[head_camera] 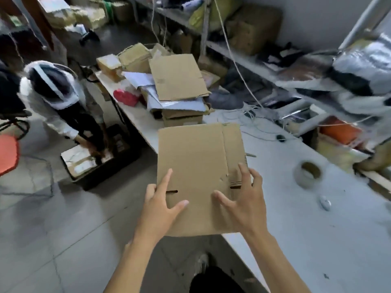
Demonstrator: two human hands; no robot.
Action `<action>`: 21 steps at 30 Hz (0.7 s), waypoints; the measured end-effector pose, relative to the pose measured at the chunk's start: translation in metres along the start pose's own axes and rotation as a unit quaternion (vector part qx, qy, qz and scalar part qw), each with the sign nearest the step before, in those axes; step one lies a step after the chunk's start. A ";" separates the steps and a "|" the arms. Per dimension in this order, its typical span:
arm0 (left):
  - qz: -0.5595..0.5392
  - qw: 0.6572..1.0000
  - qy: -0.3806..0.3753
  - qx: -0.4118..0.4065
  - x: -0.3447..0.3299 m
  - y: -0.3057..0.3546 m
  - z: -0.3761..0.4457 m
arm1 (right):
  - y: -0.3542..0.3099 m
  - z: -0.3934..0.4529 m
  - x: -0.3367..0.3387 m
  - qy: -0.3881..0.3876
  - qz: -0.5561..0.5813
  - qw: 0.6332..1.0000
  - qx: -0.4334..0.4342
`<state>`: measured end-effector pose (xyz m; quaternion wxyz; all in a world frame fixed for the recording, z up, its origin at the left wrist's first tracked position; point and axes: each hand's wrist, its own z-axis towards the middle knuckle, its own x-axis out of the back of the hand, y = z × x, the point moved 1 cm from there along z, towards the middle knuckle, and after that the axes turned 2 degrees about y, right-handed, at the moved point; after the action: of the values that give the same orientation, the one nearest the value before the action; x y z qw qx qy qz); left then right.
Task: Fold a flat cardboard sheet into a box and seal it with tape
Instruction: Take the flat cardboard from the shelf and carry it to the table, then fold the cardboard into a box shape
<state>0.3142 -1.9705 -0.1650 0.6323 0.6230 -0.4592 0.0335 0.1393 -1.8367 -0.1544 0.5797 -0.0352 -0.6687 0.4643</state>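
Note:
I hold a flat brown cardboard sheet (194, 157) in front of me, over the near-left edge of the white table (317, 240). It has slots cut near its lower end and a second panel showing along its right side. My left hand (163, 204) grips the sheet's lower left edge, with thumb and index finger on the top face and other fingers behind. Over the lower right part, my right hand (243, 199) lies with fingers spread and straight, touching the top face. A roll of clear tape (309, 173) lies on the table to the right.
More flat cardboard sheets (177, 77) and small boxes are piled at the table's far end. A person (55, 96) bends over a black crate (101, 163) on the floor at left. A red stool (7, 153) stands at far left. Cluttered shelves (243, 53) and cables line the right.

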 end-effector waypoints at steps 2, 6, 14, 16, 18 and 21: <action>0.026 0.998 -0.045 -0.029 -0.016 0.017 0.042 | 0.011 0.027 0.003 0.032 -0.005 0.999 -0.044; 0.059 0.988 -0.119 -0.079 -0.053 0.057 0.113 | 0.036 0.072 0.015 0.065 -0.020 0.988 -0.137; 0.170 0.931 -0.171 -0.275 -0.109 0.162 0.218 | 0.056 0.109 0.040 0.102 -0.121 0.975 -0.153; 0.151 0.899 -0.176 -0.370 -0.115 0.192 0.245 | 0.055 0.115 0.044 0.109 -0.170 0.973 -0.114; 0.091 0.870 -0.202 -0.441 -0.118 0.216 0.267 | 0.052 0.121 0.048 0.116 -0.204 0.967 -0.101; -0.027 0.877 -0.270 -0.396 -0.118 0.239 0.289 | 0.048 0.127 0.050 0.127 -0.238 0.958 -0.099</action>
<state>-0.0565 -2.0921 -0.1145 0.6786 0.3175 -0.5698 -0.3377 -0.0026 -1.8539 -0.1363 0.7471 0.0093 -0.6215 0.2356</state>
